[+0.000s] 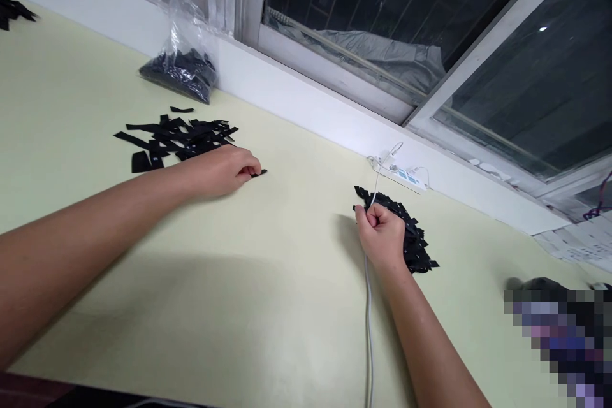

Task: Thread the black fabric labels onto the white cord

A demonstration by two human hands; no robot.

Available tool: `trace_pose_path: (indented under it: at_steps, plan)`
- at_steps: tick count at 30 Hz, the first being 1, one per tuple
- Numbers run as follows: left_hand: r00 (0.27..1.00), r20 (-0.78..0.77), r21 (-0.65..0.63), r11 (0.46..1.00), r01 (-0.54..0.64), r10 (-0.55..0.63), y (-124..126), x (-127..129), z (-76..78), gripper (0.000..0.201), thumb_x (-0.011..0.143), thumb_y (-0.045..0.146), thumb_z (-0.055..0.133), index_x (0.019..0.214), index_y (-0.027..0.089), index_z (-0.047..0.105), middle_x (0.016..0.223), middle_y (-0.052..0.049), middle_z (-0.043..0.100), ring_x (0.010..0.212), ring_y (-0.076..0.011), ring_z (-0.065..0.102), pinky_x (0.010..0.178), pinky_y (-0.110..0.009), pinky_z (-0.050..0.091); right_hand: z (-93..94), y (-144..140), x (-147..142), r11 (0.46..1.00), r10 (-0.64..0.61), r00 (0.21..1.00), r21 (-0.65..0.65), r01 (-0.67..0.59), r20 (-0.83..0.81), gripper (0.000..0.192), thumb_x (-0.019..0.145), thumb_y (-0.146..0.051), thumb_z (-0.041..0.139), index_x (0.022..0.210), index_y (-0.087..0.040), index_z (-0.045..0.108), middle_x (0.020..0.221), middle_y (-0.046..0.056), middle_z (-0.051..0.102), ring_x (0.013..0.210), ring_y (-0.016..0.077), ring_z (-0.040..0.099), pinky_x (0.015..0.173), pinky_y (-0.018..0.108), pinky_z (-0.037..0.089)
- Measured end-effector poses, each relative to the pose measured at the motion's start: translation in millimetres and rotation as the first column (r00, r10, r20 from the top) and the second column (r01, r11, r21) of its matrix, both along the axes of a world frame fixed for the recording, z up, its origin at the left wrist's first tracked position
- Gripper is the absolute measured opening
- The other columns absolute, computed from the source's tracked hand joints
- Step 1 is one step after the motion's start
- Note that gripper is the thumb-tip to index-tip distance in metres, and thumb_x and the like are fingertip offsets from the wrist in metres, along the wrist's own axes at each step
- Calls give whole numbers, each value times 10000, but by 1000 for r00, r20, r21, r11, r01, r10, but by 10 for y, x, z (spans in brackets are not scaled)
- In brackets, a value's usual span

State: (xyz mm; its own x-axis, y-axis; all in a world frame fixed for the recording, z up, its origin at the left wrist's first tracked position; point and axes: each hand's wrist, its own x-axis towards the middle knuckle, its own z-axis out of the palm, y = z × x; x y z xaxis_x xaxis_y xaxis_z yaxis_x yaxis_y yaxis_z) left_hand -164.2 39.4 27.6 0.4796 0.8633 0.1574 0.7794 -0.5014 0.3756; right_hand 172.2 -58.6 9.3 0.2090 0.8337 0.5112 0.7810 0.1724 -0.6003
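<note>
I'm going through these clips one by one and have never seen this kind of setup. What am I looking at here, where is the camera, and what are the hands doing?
There is no machine: a person works with bare hands, filmed by one camera worn on the head, looking forward and down. The left hand pinches a small black strip on the pale green table, just beside a loose spread of similar strips. The right hand is closed at the edge of a tighter heap of black pieces; what it grips is hard to tell. A white cable runs past it towards a power strip by the window ledge. A clear bag of dark pieces leans against the ledge.
</note>
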Motion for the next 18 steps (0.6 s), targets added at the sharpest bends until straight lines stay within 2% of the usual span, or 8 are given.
trace_pose_path:
  at_steps: [3,5,8,11,18]
  plan:
    - [997,-30,18,998,68,-68,-44,51,-9,367,903,384,471,1144,213,688,1195,-82,679,1053,-244,598,913,-318,418,8,0,-4,1000,5,1000,-4,-5,-2,453,831,-361,588,587,-232,229,512,-73,230,505,97,236,511,270,258]
    - [999,-52,30,1000,9,-7,-59,52,-2,422,893,450,496,1196,209,663,1224,-102,660,1102,-275,582,919,-336,416,8,3,3,1000,4,1000,-11,-4,-7,452,830,-359,590,587,-232,230,509,-73,232,504,97,235,507,269,254]
    - [986,-135,8,995,-101,102,-50,12,28,422,858,524,536,1080,203,695,1106,-119,676,1036,-305,597,858,-351,418,1,9,19,1000,5,1000,-13,-5,-14,448,831,-353,590,589,-233,233,508,-73,237,505,98,234,507,266,255]
    - [984,-167,-20,997,-71,67,-22,-24,41,355,882,496,494,897,204,694,1013,-108,678,942,-281,610,791,-341,405,-7,13,26,1000,7,1000,-18,-7,-3,441,835,-347,585,589,-232,238,510,-73,246,505,98,241,512,266,257]
    - [990,-115,-27,996,-82,79,-40,17,31,302,900,456,479,893,199,638,903,-95,676,808,-253,596,723,-338,378,-2,7,10,999,15,1000,-31,-15,-1,437,834,-331,589,588,-230,243,520,-73,244,510,98,239,519,269,258]
